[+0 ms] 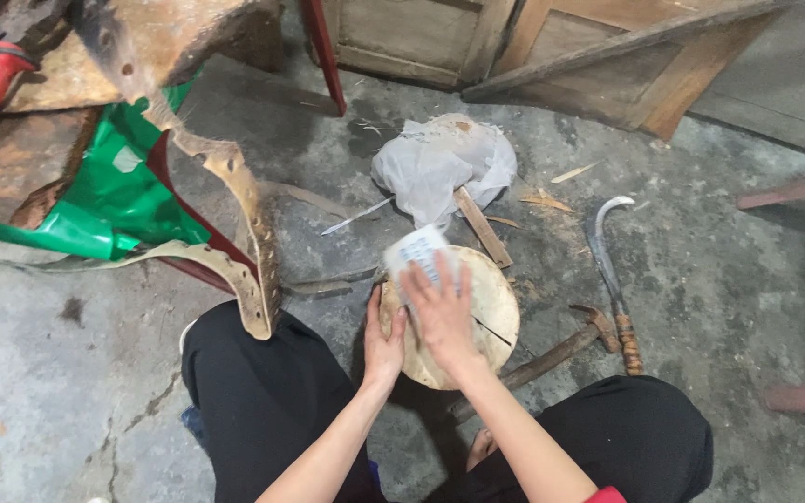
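Plainly, the left hand (383,343) cups the disc's (491,317) left edge, grip curled on it. The right hand (442,312) presses a white pad (414,251) flat on the disc, fingers spread; the disc could tip. Right of the disc lies a sickle (607,265), blade near. The disc's underside is hidden.

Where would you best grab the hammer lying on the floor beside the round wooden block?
Probably on the hammer's wooden handle, mid-length, coming from above on its right side. The handle lies flat and bare there, while its lower end runs under the round wooden block and the head sits close to the curved sickle.
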